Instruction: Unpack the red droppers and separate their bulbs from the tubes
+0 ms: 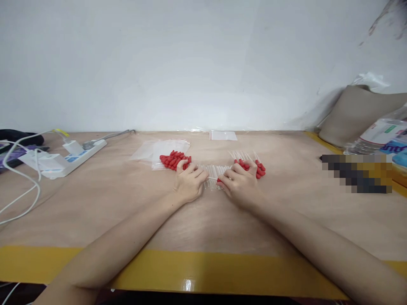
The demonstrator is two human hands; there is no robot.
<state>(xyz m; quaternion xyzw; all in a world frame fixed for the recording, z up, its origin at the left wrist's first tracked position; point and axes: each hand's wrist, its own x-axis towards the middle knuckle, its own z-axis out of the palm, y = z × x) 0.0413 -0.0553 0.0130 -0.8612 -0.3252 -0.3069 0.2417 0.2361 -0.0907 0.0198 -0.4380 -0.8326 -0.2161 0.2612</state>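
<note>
Between the hands lies a row of thin clear tubes or sticks. My left hand is closed, its fingertips together at one end of a thin white stick. My right hand pinches a small red piece at the other end of that stick. Whether the two are joined is too small to tell. Beyond my left hand sits a pile of small oblong red pieces, on a clear plastic bag. Behind my right hand lie several red pieces with thin pale stems, partly hidden by the fingers.
A white power strip with plugged-in chargers and white cables is at the left. A small white packet lies by the wall. To the right are a plastic bottle, a grey-brown container and a blurred dark object. Yellow tape edges the table's front.
</note>
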